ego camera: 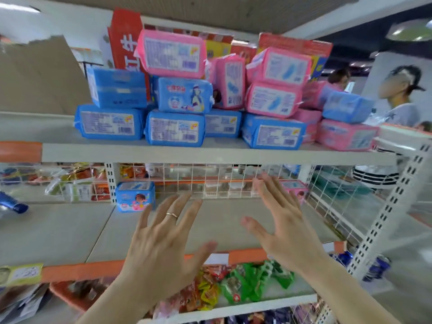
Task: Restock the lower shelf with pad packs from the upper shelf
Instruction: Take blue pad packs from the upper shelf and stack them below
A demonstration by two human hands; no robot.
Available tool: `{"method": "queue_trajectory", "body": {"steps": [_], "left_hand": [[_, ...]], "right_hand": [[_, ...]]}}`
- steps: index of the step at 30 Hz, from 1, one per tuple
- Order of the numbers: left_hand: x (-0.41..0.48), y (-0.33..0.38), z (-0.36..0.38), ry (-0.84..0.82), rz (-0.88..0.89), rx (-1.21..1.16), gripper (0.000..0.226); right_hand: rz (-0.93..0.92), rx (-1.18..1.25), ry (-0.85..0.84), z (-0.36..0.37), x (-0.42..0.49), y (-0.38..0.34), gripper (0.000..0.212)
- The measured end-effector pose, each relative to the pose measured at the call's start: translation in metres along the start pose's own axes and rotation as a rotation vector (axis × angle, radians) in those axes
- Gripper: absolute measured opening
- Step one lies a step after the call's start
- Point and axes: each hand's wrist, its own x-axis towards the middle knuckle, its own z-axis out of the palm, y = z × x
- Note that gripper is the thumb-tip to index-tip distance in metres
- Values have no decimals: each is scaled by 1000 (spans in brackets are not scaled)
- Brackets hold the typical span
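Observation:
Several blue pad packs [174,128] and pink pad packs [171,53] lie stacked on the upper shelf [210,153]. On the lower shelf [70,230] a blue pad pack [135,196] stands at the back left, and a pink pad pack [294,185] stands at the back right, partly hidden by my right hand. My left hand [163,239] is raised over the lower shelf, fingers spread, a ring on one finger, holding nothing. My right hand [280,220] is beside it, also spread and holding nothing.
A white wire grid [210,181] backs the lower shelf and closes its right side. A perforated upright [385,218] stands at the right. Snack packets [245,281] fill the shelf below. A brown cardboard sheet [39,76] leans at the upper left. A person [395,113] stands beyond the shelf at right.

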Motion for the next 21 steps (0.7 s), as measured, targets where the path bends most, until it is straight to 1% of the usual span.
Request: {"method": "queue_trajectory", "body": {"steps": [7,10,16,21], "left_hand": [[68,33,-10,90,81,42,74],[102,52,-11,112,82,28,75],[162,93,5,140,110,28,76],[221,142,21,175,154,31,77]], "right_hand": [[3,36,125,-34,33,47,85],[-3,38,173,-47,49,73,89],[-5,47,238,-71,76,130,88],[49,41,278,-99,98,189,91]]}}
